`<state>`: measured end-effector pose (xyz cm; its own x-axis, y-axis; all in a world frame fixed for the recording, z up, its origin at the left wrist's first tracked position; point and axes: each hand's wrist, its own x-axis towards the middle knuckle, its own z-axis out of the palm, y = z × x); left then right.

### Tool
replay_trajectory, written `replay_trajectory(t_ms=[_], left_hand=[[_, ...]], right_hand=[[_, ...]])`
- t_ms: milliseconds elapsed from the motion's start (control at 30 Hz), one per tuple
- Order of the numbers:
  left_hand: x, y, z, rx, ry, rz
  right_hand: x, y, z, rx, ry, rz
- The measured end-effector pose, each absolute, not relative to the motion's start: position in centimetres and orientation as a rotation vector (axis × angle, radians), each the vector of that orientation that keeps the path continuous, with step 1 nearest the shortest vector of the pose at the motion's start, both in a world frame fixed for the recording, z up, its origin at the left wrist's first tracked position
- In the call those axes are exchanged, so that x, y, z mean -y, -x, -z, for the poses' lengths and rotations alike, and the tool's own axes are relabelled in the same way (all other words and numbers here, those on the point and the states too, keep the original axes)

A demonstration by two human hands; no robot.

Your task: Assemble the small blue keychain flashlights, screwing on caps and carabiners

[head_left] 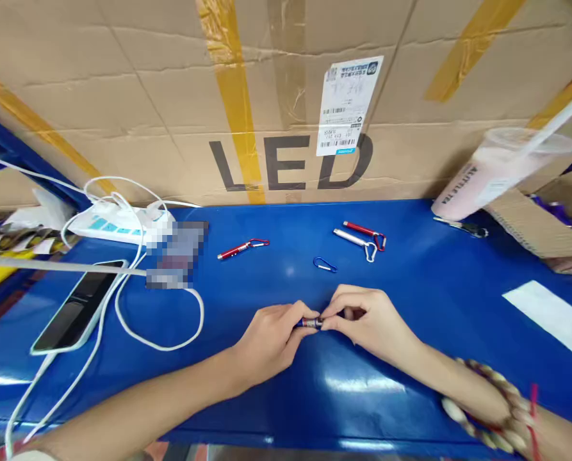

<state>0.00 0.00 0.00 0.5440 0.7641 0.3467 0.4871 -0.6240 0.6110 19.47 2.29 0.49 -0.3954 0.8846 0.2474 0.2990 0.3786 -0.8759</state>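
Note:
Above the blue tabletop my left hand pinches a small blue penlight between thumb and fingers. My right hand closes its thumb and fingertips on the other end of the same penlight; any tiny part there is hidden by the fingers. Just beyond the hands lies a loose blue carabiner. Farther back, to the right, are a silver penlight and a red penlight, each with a carabiner at its end. Another red penlight with a red carabiner rests to the left.
A cardboard box marked LED backs the blue table. Left are a power strip, white cables and a phone. Right are a drink cup, keys and a white paper strip.

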Motion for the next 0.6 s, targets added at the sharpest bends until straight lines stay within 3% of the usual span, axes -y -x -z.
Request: replay_trajectory(t_ms=[600], left_hand=[[-1.9, -0.2, -1.4, -0.940, -1.847, -0.732]], right_hand=[[-2.1, -18.9, -0.5, 1.798, 1.142, -0.959]])
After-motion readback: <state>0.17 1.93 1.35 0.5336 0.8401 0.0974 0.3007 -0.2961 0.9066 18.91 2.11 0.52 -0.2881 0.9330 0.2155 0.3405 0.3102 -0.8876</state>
